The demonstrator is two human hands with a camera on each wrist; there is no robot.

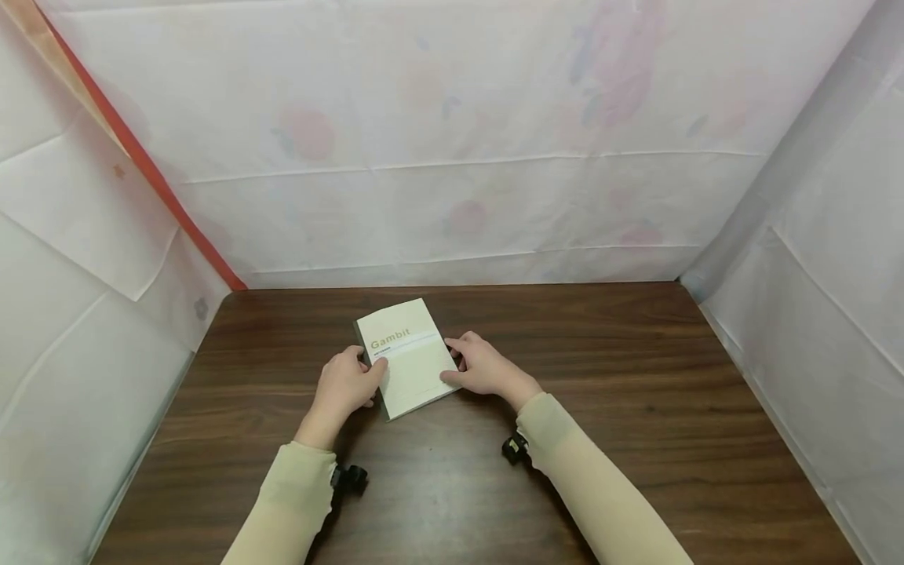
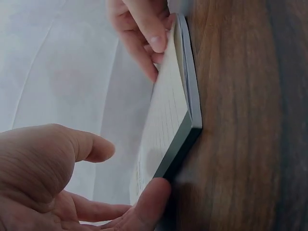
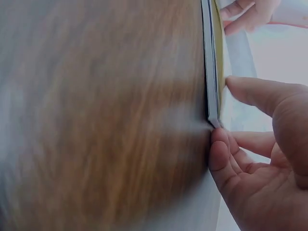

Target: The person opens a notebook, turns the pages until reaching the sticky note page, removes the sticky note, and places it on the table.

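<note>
I see a thin cream booklet (image 1: 408, 359) titled "Gambit" lying flat on the dark wooden surface (image 1: 636, 408), near its middle and turned slightly askew. My left hand (image 1: 344, 384) holds the booklet's left edge — thumb on the cover, a fingertip (image 2: 151, 197) against the dark spine edge. My right hand (image 1: 480, 367) grips the right edge, with its fingers (image 3: 219, 154) at the corner and thumb on top. White sheeting (image 1: 452, 141) walls the surface on three sides.

Cream booklet (image 1: 410, 361) with gold lettering, dark wood-grain table (image 1: 636, 392), pale beige sleeves (image 1: 593, 486)
</note>
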